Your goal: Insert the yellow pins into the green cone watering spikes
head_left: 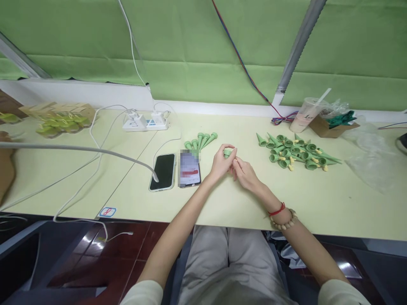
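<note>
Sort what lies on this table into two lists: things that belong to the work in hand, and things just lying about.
In use: green cone held by left hand and right hand; loose cone pile; neat cone row.
Lying about: two phones, power strip, drink cup, cardboard box.

Pale short sleeves, grey trousers, red cord [277, 210] & bead bracelet [285, 221] on rt wrist.

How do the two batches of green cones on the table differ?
The left cone group is small and lined up neatly beside the phones; the right cone pile is much larger and jumbled. Pale yellow bits show among the right pile, none plainly in the left group. Both lie on the table and are green.
</note>
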Demonstrator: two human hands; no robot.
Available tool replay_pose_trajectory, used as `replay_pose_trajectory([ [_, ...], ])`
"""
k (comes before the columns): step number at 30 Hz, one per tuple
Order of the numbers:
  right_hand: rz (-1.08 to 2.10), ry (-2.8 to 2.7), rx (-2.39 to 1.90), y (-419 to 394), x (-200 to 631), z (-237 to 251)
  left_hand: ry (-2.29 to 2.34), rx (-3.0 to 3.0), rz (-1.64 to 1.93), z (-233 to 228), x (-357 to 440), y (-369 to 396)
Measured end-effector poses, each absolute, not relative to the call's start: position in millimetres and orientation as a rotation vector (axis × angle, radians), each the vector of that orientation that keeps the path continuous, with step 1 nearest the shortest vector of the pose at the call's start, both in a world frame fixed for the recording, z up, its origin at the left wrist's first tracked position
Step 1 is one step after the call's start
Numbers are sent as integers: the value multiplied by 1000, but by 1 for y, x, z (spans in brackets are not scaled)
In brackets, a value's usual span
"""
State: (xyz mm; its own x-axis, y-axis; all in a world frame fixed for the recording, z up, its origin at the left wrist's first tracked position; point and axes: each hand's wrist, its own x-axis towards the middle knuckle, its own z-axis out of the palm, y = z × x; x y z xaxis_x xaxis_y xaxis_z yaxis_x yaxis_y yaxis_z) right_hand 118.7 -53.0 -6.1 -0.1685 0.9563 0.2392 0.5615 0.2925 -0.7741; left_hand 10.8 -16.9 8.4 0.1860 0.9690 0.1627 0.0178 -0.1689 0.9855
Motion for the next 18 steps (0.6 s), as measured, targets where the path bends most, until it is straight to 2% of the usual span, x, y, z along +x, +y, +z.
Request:
replay_pose_trajectory([
  [7,929,-1665,-1202,-56,114,-8,1037,1527,1232,13,9,-21],
  [15,1386,-1401,-981,-52,111,-2,1234,1835,1393,10,7,-27],
  [18,1418,-1358,-962,-51,110,-2,1242,1933,1415,8,5,-27],
])
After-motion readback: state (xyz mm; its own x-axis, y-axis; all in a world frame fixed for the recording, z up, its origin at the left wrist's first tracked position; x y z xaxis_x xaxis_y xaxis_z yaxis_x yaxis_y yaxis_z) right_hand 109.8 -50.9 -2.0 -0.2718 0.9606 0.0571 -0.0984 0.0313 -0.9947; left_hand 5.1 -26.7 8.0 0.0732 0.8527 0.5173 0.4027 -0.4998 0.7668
